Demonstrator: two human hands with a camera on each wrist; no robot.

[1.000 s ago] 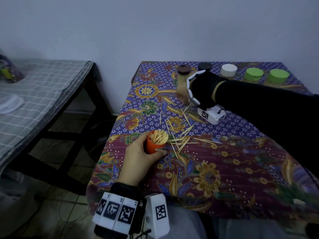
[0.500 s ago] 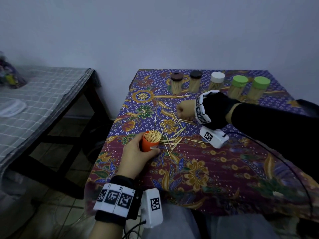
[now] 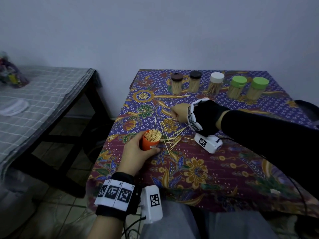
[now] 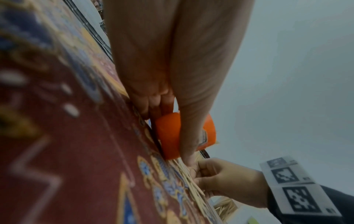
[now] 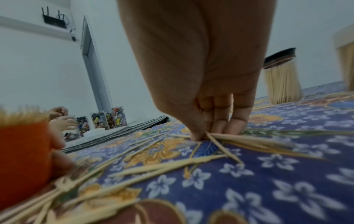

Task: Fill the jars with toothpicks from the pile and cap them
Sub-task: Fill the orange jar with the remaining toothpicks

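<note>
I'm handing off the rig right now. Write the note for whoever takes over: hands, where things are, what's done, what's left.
Left hand grips the orange jar, upright on the tablecloth, uncapped and packed with toothpicks.
Right hand pinches a few loose toothpicks from the pile just beyond the jar.
Done: five capped jars stand in a row at the far edge.
Left: move the remaining toothpicks into the orange jar and cap it. Its cap is not in view.

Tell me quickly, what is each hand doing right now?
Left hand: closed around the orange jar, holding it on the table.
Right hand: fingers pinching a few toothpicks from the pile.
</note>
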